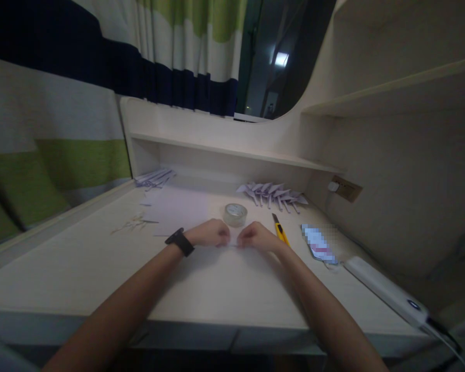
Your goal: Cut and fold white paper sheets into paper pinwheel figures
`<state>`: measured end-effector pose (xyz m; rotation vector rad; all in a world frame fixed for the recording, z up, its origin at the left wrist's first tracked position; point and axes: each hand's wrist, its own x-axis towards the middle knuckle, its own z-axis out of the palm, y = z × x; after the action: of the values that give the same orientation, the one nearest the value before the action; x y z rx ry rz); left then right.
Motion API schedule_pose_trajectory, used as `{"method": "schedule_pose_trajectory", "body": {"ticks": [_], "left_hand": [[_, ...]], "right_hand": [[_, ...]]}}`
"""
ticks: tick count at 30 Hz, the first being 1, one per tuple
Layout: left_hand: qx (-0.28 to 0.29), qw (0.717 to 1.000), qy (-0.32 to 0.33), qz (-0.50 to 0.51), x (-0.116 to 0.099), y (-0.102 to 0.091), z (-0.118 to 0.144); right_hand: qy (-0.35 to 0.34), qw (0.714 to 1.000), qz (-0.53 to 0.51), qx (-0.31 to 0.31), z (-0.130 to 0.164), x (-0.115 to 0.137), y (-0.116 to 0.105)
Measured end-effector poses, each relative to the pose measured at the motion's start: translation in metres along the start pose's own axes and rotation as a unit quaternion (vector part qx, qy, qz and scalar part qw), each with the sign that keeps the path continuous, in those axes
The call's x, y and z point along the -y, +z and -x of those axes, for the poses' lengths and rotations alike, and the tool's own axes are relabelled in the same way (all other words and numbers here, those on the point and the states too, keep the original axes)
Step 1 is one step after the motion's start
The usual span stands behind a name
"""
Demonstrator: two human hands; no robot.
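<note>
My left hand (213, 232), with a black watch (180, 241) on its wrist, pinches one end of a small piece of white paper (233, 239). The other end is pinched by my right hand (256, 236), so the paper spans the narrow gap between my fingertips, low over the desk. Its exact shape is partly hidden by my fingers. Just beyond the hands lies a roll of clear tape (235, 220). A yellow utility knife (280, 231) rests right of my right hand, blade pointing away from me.
White paper sheets (182, 204) lie at left centre, with thin scraps (132, 223) beside them. Rolled paper sticks (155, 178) are at back left. Several folded paper pinwheels (271, 195) line the back right. A phone (318, 245) and long white device (387, 289) lie right.
</note>
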<state>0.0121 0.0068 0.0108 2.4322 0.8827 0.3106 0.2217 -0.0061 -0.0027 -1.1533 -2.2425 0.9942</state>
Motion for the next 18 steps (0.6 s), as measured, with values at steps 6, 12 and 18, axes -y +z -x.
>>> {"method": "schedule_pose_trajectory", "body": {"ticks": [6, 12, 18], "left_hand": [[-0.023, 0.999, 0.028, -0.01, -0.001, 0.0, 0.001], [-0.056, 0.991, 0.095, -0.08, -0.002, 0.012, -0.002], [-0.072, 0.983, 0.129, -0.113, 0.001, 0.027, -0.007]], "right_hand": [[0.045, 0.997, -0.029, 0.059, 0.006, 0.003, -0.01], [0.118, 0.981, 0.143, -0.055, 0.016, -0.002, -0.04], [0.341, 0.792, 0.437, -0.255, 0.036, -0.018, -0.051]]}}
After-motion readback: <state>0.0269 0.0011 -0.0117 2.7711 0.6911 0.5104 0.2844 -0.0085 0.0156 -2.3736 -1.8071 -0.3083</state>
